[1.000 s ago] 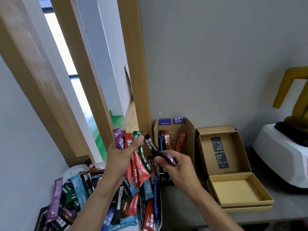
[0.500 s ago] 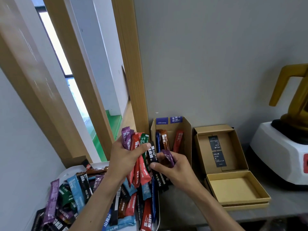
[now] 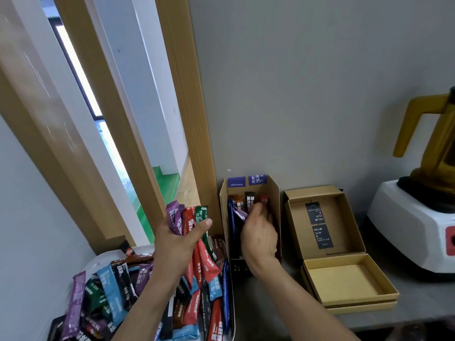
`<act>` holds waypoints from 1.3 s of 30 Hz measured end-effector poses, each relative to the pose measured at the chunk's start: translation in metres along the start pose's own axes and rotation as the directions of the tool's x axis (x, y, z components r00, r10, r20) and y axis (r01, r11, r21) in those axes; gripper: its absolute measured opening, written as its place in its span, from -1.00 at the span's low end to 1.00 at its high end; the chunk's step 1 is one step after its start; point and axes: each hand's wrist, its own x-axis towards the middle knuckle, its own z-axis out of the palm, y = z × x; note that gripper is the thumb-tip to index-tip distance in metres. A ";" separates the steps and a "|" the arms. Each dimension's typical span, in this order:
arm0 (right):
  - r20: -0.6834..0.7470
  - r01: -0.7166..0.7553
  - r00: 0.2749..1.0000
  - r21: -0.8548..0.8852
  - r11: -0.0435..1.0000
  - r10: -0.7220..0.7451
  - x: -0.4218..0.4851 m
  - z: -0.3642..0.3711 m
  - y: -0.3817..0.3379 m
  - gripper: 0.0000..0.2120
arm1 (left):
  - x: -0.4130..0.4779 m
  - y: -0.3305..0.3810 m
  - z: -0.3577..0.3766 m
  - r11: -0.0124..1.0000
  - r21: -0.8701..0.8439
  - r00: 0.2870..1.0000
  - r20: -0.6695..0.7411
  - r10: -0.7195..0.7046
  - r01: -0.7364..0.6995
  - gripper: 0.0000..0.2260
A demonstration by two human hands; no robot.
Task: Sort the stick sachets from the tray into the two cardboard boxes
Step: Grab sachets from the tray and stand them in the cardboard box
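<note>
My left hand [image 3: 176,244] grips a fan of stick sachets [image 3: 189,217], purple, red and green, above the tray [image 3: 103,260]. The tray at lower left is heaped with several loose sachets [image 3: 110,291]. My right hand [image 3: 258,232] reaches into the tall open cardboard box [image 3: 273,193] by the wall and pinches a purple sachet [image 3: 240,214] and a black sachet [image 3: 249,201] inside it. Blue, brown and red sachets stand in that box too. The second cardboard box [image 3: 344,286], flat with its lid open, sits to the right and holds no sachets.
A white blender base [image 3: 413,230] with a yellow jug [image 3: 438,143] stands at the far right on the grey counter. A wooden door frame [image 3: 187,107] rises behind the tray, next to the grey wall.
My right hand moved up and right from beside the left hand's bundle, carrying the black and purple sachets into the tall box. The left hand stayed put with its bundle.
</note>
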 end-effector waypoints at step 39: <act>0.018 0.205 0.973 0.400 0.893 -0.231 -0.034 -0.029 0.024 -0.78 | 0.011 0.015 0.013 0.995 0.035 0.995 0.011 0.096 -0.097 -0.66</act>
